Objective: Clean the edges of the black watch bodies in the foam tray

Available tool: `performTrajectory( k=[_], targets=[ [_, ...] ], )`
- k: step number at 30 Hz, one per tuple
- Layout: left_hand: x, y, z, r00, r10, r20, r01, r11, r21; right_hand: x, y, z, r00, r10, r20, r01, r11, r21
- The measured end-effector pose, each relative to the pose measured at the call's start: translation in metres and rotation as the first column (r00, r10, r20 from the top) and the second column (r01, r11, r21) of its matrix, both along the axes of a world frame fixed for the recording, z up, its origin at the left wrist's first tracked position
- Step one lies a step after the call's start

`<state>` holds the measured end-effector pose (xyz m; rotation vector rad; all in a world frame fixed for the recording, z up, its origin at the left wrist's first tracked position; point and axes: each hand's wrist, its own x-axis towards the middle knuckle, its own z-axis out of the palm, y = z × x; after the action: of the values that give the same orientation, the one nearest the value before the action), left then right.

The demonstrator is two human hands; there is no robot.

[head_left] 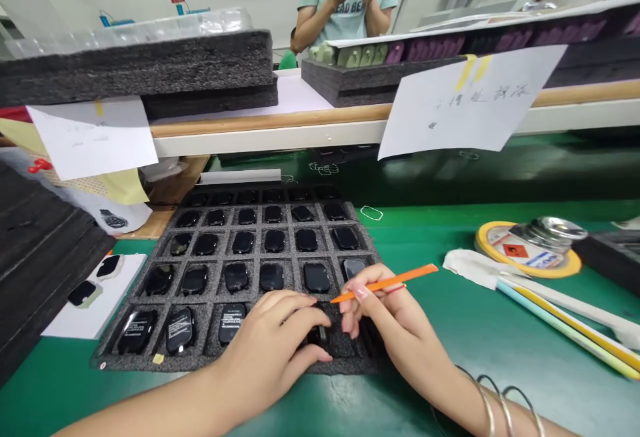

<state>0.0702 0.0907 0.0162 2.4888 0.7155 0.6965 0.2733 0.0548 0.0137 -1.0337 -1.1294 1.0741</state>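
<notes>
Hands at the near edge of a foam tray of small black devices, low in the frame's centre.

Left hand (280,337) lies curled over the tray's (165,357) front row, fingertips pinching a small black device (320,335) in its pocket. Right hand (385,310) sits just beside it, to the right, fingers touching the same pocket while it grips a thin orange stick (385,283) pointing toward the upper right. Tray rests on the green desk (475,343); bangles (500,403) circle the right wrist.
</notes>
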Motion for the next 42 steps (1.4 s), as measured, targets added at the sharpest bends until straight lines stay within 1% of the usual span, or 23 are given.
performTrajectory(
  k=[2, 6, 9, 13, 16, 19, 21, 23, 25, 27, 29, 32, 35, 37, 39, 42],
  targets=[
    [0.001, -0.001, 0.000, 1.000, 0.027, -0.009, -0.027, 0.999, -0.043, -0.001, -0.003, -0.006, 0.999, 0.023, 0.028, -0.023, 1.000, 0.013],
    [0.002, -0.001, 0.000, 0.997, 0.047, -0.055, -0.050, 0.997, -0.054, 0.001, -0.009, -0.013, 0.984, 0.074, 0.165, -0.078, 0.997, 0.022],
    [0.003, -0.001, -0.001, 0.998, 0.048, -0.049, -0.051, 0.997, -0.063, 0.002, -0.009, -0.014, 0.962, 0.081, 0.261, -0.094, 0.995, 0.039],
    [0.005, -0.001, 0.001, 0.998, 0.034, -0.046, -0.038, 0.997, -0.073, 0.002, -0.006, -0.012, 0.943, 0.063, 0.326, -0.090, 0.994, 0.068],
    [0.003, 0.001, 0.008, 0.996, 0.053, -0.072, -0.055, 0.998, -0.035, 0.001, -0.005, -0.012, 0.944, 0.072, 0.323, -0.097, 0.993, 0.063],
    [-0.006, 0.004, 0.018, 0.980, 0.050, -0.191, -0.048, 0.999, 0.016, 0.002, -0.006, -0.015, 0.942, 0.070, 0.329, -0.093, 0.994, 0.052],
    [-0.016, 0.007, 0.023, 0.962, 0.013, -0.273, 0.005, 0.998, 0.066, 0.003, -0.006, -0.015, 0.942, 0.068, 0.329, -0.087, 0.995, 0.042],
    [-0.028, 0.010, 0.025, 0.951, -0.034, -0.309, 0.074, 0.990, 0.121, 0.004, -0.004, -0.013, 0.957, 0.067, 0.283, -0.075, 0.997, 0.018],
    [-0.039, 0.013, 0.024, 0.944, -0.068, -0.324, 0.123, 0.980, 0.153, 0.002, 0.000, -0.007, 0.975, 0.038, 0.217, -0.041, 0.999, 0.010],
    [-0.046, 0.014, 0.023, 0.941, -0.078, -0.330, 0.139, 0.976, 0.166, -0.003, 0.003, 0.002, 0.985, -0.006, 0.171, 0.003, 1.000, 0.017],
    [-0.051, 0.015, 0.021, 0.947, -0.065, -0.316, 0.126, 0.976, 0.177, -0.013, 0.007, 0.012, 0.991, 0.000, 0.132, -0.002, 1.000, 0.012],
    [-0.054, 0.015, 0.017, 0.969, -0.064, -0.240, 0.097, 0.986, 0.132, -0.031, 0.013, 0.016, 0.995, 0.091, 0.050, -0.091, 0.996, -0.014],
    [-0.056, 0.015, 0.013, 0.987, -0.074, -0.146, 0.082, 0.995, 0.053, -0.045, 0.016, 0.007, 0.991, 0.130, -0.028, -0.131, 0.991, -0.032],
    [-0.057, 0.015, 0.010, 0.993, -0.060, -0.099, 0.065, 0.997, 0.039, -0.050, 0.018, -0.003, 0.990, 0.132, -0.043, -0.134, 0.990, -0.041],
    [-0.058, 0.016, 0.007, 0.998, -0.034, -0.059, 0.035, 0.999, 0.029, -0.050, 0.018, -0.010, 0.991, 0.136, -0.014, -0.137, 0.990, -0.045],
    [-0.059, 0.017, 0.004, 1.000, -0.008, -0.021, 0.008, 1.000, -0.024, -0.049, 0.016, -0.014, 0.986, 0.150, 0.066, -0.148, 0.988, -0.040]
  ],
)
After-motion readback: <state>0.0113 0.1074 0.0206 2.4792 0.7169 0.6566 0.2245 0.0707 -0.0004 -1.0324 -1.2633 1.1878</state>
